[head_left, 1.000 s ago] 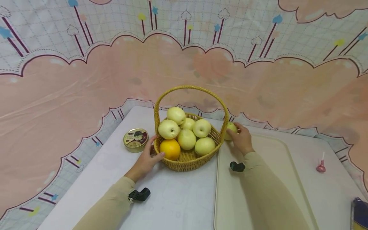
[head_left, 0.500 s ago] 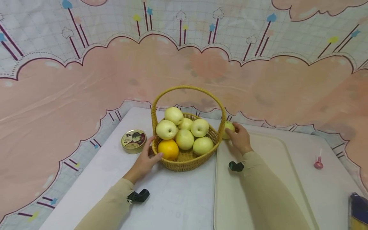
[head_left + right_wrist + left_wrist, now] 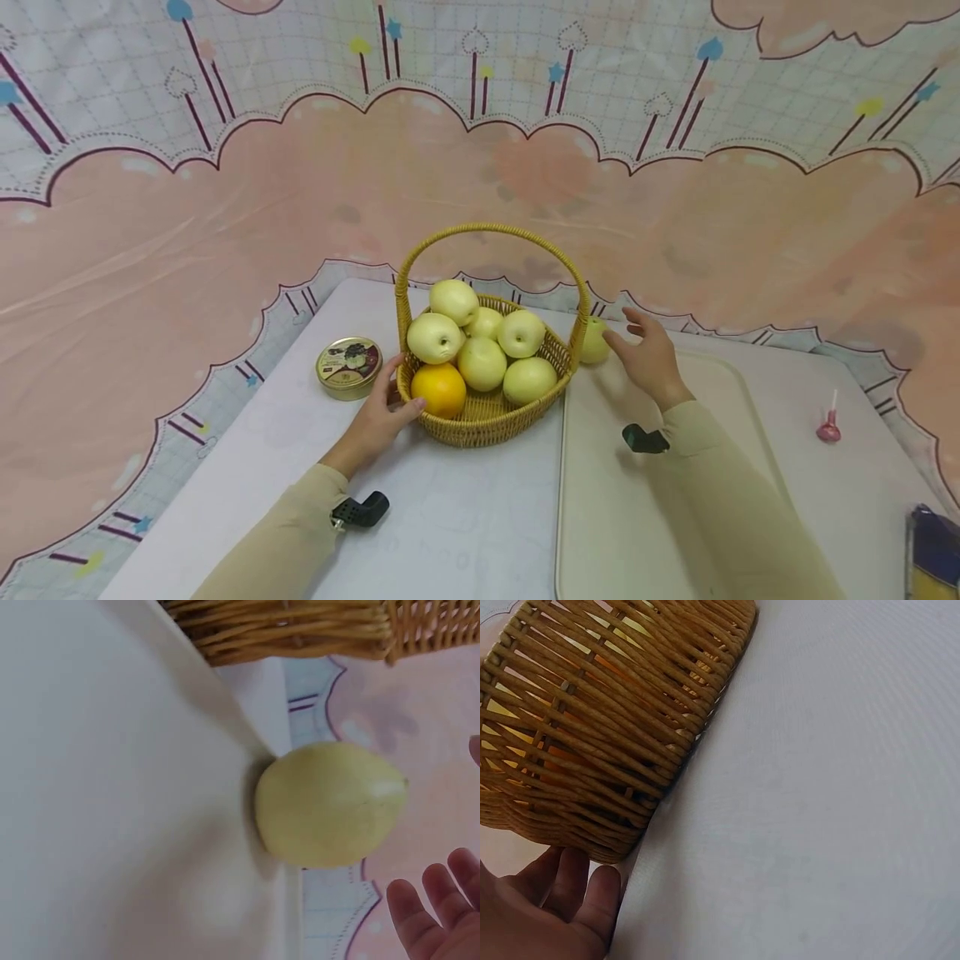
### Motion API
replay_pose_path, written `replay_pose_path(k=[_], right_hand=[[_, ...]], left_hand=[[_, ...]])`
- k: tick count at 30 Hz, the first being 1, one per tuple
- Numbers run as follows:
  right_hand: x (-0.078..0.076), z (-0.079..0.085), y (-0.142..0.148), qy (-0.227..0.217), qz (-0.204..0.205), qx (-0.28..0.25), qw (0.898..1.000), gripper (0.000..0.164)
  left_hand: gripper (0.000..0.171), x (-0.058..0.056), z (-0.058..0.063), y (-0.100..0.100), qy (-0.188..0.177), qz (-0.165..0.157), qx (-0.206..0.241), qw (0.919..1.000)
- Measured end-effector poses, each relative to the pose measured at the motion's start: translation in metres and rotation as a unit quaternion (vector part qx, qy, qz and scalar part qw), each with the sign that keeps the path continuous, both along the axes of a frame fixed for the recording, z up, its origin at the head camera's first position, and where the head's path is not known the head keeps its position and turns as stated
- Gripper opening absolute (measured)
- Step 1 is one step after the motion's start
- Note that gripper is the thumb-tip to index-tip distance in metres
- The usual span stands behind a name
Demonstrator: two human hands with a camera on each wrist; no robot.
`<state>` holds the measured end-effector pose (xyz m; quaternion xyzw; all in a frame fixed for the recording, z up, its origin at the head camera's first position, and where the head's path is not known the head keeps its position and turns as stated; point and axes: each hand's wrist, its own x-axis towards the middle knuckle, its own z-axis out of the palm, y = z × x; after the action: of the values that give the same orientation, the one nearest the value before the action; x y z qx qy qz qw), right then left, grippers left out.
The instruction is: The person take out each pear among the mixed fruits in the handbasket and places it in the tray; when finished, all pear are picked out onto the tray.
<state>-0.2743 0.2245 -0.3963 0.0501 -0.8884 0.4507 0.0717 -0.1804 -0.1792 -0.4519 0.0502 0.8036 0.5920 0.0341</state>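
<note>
A wicker basket (image 3: 480, 429) with a tall arched handle holds several pale yellow-green pears (image 3: 481, 364) and one orange (image 3: 438, 390). My left hand (image 3: 378, 421) holds the basket's left side, thumb at the rim by the orange. In the left wrist view, curled fingers (image 3: 600, 896) meet the lower weave (image 3: 592, 742). Another pear (image 3: 595, 342) rests on the tray's far left corner, just right of the basket; the right wrist view shows that pear (image 3: 330, 804) whole. My right hand (image 3: 651, 360) is beside it, fingers spread and apart from it, holding nothing.
A cream tray (image 3: 660, 500) lies right of the basket on the white table (image 3: 450, 533). A round tin (image 3: 349, 368) stands left of the basket. A red lollipop (image 3: 828, 429) lies at the right, and a dark blue and yellow packet (image 3: 933, 550) at the right edge.
My right hand has let go of the single pear and drawn back to the right, leaving it on the tray corner. The left hand stays on the basket.
</note>
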Motion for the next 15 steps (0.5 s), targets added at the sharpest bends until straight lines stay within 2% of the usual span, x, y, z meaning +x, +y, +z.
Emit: replay_pose_path(k=[7,15], right_hand=[[0.022,0.014,-0.003,0.016,0.034,-0.013,0.999,0.067],[0.046,0.023,-0.017,0.085,0.066,-0.032,0.994,0.056]], left_hand=[[0.079,0.000,-0.001,0.000,0.002,-0.004,0.006,1.0000],[0.080,0.000,-0.001,0.000,0.003,-0.005,0.015,0.9999]])
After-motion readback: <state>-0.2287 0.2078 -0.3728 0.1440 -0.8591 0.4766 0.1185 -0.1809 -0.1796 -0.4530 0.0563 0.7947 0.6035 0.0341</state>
